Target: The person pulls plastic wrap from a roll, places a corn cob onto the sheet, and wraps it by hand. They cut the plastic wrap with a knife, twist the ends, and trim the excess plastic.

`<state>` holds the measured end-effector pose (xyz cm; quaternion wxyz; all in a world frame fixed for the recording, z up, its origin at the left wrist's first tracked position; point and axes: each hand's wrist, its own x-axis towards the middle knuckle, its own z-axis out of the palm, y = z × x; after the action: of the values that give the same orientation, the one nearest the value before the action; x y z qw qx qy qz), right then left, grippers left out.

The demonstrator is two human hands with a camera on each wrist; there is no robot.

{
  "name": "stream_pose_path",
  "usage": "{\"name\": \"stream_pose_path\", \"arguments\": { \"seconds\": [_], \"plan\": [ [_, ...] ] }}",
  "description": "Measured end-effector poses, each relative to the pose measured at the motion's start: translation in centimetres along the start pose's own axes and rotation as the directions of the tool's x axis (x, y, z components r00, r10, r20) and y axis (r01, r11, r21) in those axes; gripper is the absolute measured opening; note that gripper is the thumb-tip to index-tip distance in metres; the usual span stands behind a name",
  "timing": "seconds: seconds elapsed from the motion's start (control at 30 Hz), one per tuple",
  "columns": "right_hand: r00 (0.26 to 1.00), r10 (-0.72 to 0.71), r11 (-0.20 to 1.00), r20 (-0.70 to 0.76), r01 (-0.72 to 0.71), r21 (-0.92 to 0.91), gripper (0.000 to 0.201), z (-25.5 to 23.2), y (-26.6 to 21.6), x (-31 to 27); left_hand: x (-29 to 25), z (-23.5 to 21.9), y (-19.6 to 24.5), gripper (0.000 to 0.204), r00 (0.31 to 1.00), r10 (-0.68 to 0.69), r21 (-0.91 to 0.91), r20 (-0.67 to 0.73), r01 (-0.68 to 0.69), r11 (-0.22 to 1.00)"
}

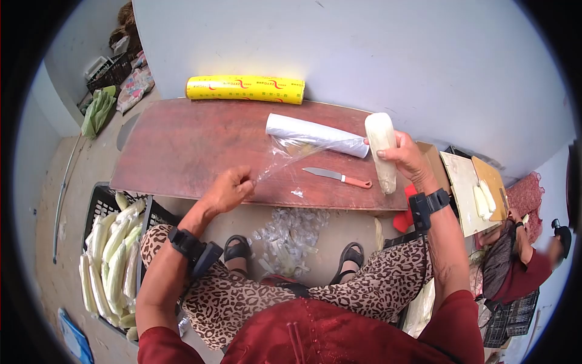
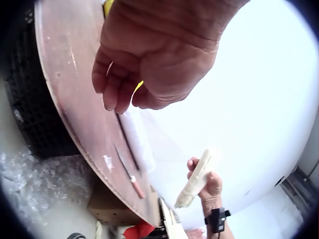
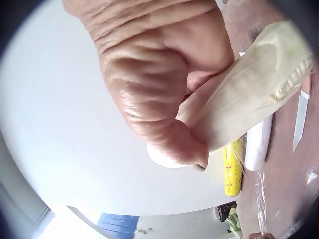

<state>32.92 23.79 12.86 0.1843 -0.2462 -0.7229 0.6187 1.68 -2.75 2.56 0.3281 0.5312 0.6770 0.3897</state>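
Note:
My right hand grips an ear of corn in pale husk, held upright over the right part of the table. In the right wrist view, a strip of kernels shows through an opening in the husk of the corn. My left hand, near the table's front edge, pinches the end of a clear plastic film with curled fingers. That film stretches taut toward the white film roll lying behind it. Between the hands, a knife with a red handle lies on the table.
A yellow-wrapped roll lies along the wall. Left of my legs stands a black crate full of husked-looking pale ears. Crumpled plastic scraps cover the floor between my feet. Another person sits at the right beside a board with ears.

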Motion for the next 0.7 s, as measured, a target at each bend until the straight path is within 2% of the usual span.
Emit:
{"name": "stream_pose_path", "arguments": {
  "seconds": [0.07, 0.23, 0.4, 0.5, 0.6, 0.7],
  "plan": [
    [1.0, -0.029, 1.0, -0.012, 0.029, 0.002, 0.059, -0.6, -1.6, 0.4, 0.6, -1.6, 2.6, 0.02, 0.998, -0.008, -0.18, -0.068, -0.004, 0.984],
    [0.989, -0.12, 0.992, -0.084, 0.117, -0.037, 0.056, -3.1, -4.8, 1.5, 3.7, -5.8, 7.7, 0.014, 0.985, 0.037, -0.46, -0.166, -0.11, 0.881],
    [0.976, -0.183, 0.977, -0.12, 0.167, -0.133, 0.054, -4.9, -8.5, 2.6, 8.0, -8.0, 12.1, 0.012, 0.963, 0.064, -0.579, -0.26, -0.209, 0.788],
    [0.963, -0.222, 0.966, -0.153, 0.195, -0.171, 0.05, -4.9, -9.8, 3.1, 9.4, -8.8, 13.8, 0.012, 0.935, 0.073, -0.583, -0.347, -0.276, 0.764],
    [0.979, -0.166, 0.976, -0.122, 0.145, -0.162, 0.047, -4.0, -9.4, 2.9, 9.7, -9.2, 13.8, 0.011, 0.934, 0.026, -0.606, -0.357, -0.253, 0.754],
    [0.976, -0.177, 0.946, -0.129, 0.132, -0.295, 0.046, -2.9, -9.0, 1.5, 9.3, -10.0, 12.9, 0.01, 0.932, 0.01, -0.61, -0.362, -0.245, 0.754]
  ]
}}
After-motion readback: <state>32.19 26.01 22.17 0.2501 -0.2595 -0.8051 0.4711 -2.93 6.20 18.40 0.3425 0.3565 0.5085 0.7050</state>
